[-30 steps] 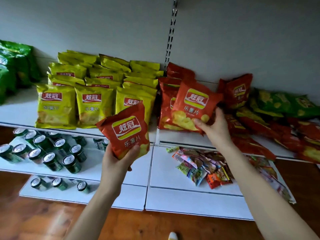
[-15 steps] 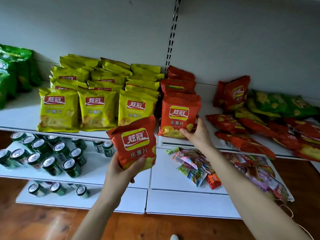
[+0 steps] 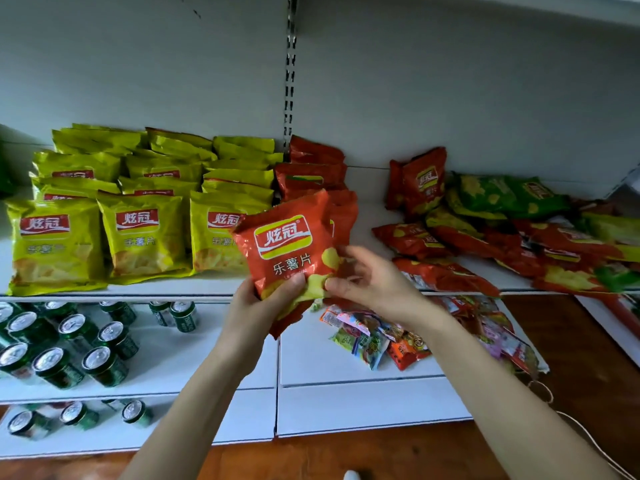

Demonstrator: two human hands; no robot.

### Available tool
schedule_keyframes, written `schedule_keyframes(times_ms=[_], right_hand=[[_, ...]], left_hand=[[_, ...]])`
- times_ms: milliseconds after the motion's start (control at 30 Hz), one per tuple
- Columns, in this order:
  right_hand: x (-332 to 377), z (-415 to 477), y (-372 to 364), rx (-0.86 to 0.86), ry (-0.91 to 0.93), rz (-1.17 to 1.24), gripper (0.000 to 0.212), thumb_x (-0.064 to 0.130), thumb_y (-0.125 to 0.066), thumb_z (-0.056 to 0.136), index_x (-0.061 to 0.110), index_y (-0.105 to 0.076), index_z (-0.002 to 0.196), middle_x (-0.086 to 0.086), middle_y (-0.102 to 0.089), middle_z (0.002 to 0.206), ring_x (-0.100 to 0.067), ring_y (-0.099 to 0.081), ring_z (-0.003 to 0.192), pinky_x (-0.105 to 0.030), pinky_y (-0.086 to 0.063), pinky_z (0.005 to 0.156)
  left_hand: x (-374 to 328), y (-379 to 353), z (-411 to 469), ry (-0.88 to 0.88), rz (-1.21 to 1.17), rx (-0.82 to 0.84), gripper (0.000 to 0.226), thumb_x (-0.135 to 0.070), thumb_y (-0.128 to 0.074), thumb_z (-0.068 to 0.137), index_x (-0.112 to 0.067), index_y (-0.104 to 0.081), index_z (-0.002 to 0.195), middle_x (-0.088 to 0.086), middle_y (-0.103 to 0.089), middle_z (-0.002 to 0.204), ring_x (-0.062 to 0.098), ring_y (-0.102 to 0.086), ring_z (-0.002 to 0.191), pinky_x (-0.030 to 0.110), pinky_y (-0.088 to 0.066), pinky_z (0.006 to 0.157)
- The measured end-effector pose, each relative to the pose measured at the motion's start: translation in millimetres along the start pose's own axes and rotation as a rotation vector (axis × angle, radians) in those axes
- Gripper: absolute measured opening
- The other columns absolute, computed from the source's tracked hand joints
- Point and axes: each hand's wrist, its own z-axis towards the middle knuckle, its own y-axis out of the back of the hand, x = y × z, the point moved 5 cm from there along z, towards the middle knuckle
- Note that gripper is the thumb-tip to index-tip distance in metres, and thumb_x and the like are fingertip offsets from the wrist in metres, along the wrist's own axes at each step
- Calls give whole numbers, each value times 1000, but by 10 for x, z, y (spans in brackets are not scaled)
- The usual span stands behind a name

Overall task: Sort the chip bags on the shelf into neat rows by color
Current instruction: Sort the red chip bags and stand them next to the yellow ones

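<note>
A red chip bag (image 3: 287, 244) is held up in front of the top shelf (image 3: 367, 216), at the front of a short row of red bags (image 3: 311, 174). My left hand (image 3: 256, 310) grips its lower edge from below. My right hand (image 3: 370, 282) pinches its lower right corner. To the left stand three neat rows of yellow bags (image 3: 145, 233). On the right of the shelf lies a loose heap of red bags (image 3: 446, 275), green bags (image 3: 509, 195) and some yellow ones; one red bag (image 3: 422, 181) there stands upright.
The shelf below holds green cans (image 3: 59, 365) on the left and a pile of small colourful snack packets (image 3: 377, 337) on the right. More cans (image 3: 79, 414) lie on the lowest shelf. A slotted upright (image 3: 290, 64) divides the back wall. The floor is wooden.
My right hand let go of the red bag it set at the front of the red row. My left hand carried its red bag up and right; both hands now hold it.
</note>
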Motion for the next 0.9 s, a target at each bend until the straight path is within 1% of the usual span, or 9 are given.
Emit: schedule_keyframes(times_ms=[67, 133, 233, 367, 433, 567, 733, 833, 900], right_hand=[[-2, -42, 127, -32, -18, -30, 44, 13, -67, 79, 17, -48, 118, 3, -63, 94, -15, -65, 65, -40, -55, 66], [-35, -63, 282, -10, -34, -37, 47, 16, -69, 77, 15, -45, 118, -6, -61, 105, -21, -66, 61, -36, -55, 53], [-99, -72, 593, 33, -70, -114, 50, 29, -73, 66, 24, -49, 109, -1, -61, 110, -24, -68, 89, -38, -57, 75], [-72, 21, 1180, -68, -46, -49, 56, 29, -70, 68, 27, -42, 116, 4, -63, 99, -5, -66, 77, -23, -56, 62], [-40, 139, 1545, -200, -17, 90, 59, 16, -67, 78, 31, -34, 125, 5, -62, 98, -4, -66, 74, -25, -56, 60], [7, 483, 2053, -221, 77, 28, 47, 7, -67, 79, 26, -46, 116, 2, -61, 96, -9, -64, 77, -26, -55, 52], [-12, 991, 2737, -455, 170, -11, 36, 9, -68, 82, 22, -45, 106, -7, -58, 111, -19, -62, 95, -32, -58, 70], [-11, 1349, 2810, -489, 261, -213, 39, 14, -69, 82, 16, -44, 111, -9, -56, 118, -21, -58, 105, -34, -53, 83], [-20, 1588, 2679, -469, 305, -399, 42, 14, -67, 82, 7, -45, 117, -9, -56, 118, -21, -55, 110, -15, -41, 84]], left_hand=[[-52, -134, 82, -45, -45, -11, 48, -18, -73, 62, -14, -59, 108, 2, -73, 88, 17, -71, 77, 27, -57, 60], [-72, -254, 168, -97, -42, -25, 67, -17, -75, 60, -13, -52, 123, 7, -71, 102, 22, -70, 89, 36, -59, 67], [-66, -500, 278, -167, 30, -3, 87, -20, -77, 57, -18, -42, 136, 6, -66, 115, 23, -68, 99, 45, -57, 77], [-58, -871, 478, -239, 116, 22, 82, -18, -76, 57, -25, -43, 132, -3, -68, 104, 13, -69, 92, 28, -57, 68], [-62, -1102, 603, -249, 149, 51, 82, -20, -76, 58, -30, -41, 131, -4, -66, 109, 11, -68, 94, 23, -56, 68], [-80, -1571, 873, -298, 206, 47, 84, -18, -75, 67, -24, -34, 140, -10, -61, 111, -2, -65, 93, 16, -53, 70], [148, -1741, 1003, -348, 490, -70, 84, -67, -70, 66, -36, -34, 136, -10, -48, 131, 7, -47, 123, 26, -43, 96], [462, -1822, 897, -304, 704, -14, 83, -77, -58, 55, -46, -37, 130, -11, -36, 142, 5, -33, 132, 26, -35, 103], [643, -1917, 847, -261, 805, 46, 88, -83, -58, 51, -51, -35, 130, -6, -25, 150, 6, -23, 138, 29, -35, 106]])
